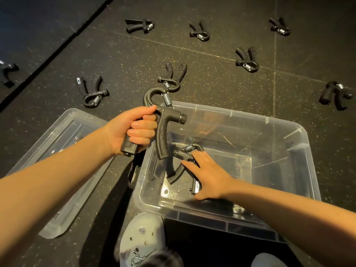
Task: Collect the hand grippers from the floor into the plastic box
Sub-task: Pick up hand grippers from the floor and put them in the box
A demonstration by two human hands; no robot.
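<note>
left hand (pixel 133 130) grips hand gripper (pixel 162 135) — right hand (pixel 209 177) in plastic box (pixel 250 115)

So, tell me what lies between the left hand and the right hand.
Head view: the free handle of the gripper the left hand holds, hanging over the box's rim.

the plastic box (pixel 300 132) stands on the floor (pixel 212 54), its lid (pixel 63 132) just left of it. one hand gripper (pixel 181 153) lies in the box, a second hand gripper (pixel 163 135) hangs in the left hand (pixel 133 130) over its left rim, and other hand grippers (pixel 246 59) lie scattered behind.
</note>
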